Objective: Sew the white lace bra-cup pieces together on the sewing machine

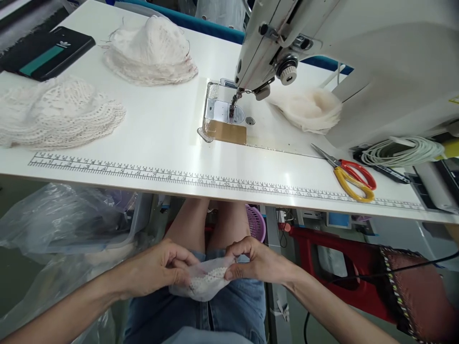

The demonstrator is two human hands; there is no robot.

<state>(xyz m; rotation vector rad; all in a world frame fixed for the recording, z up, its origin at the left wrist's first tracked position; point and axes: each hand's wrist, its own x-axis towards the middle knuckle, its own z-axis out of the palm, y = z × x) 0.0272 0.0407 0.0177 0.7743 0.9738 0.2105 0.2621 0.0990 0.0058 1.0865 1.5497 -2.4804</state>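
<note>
Over my lap, below the table edge, a small piece of sheer white fabric with lace (pixel 208 282) is stretched between my two hands. My left hand (pixel 168 267) grips its left end with thumb and curled fingers. Its right end is pinched between the thumb and forefinger of my right hand (pixel 251 260). On the table, a stack of white lace pieces (pixel 60 114) lies at the left, and a second lace stack (pixel 152 52) sits farther back. Some sheer cream fabric pieces (pixel 310 110) rest under the arm of the sewing machine (pixel 287 48).
Scissors (pixel 349 174) with red and yellow handles lie at the table's right, beside a coil of pale cord (pixel 399 150). A printed ruler (pixel 215 184) runs along the front edge. A black phone-like case (pixel 50 52) is at the back left. Plastic bags (pixel 64 220) hang below left.
</note>
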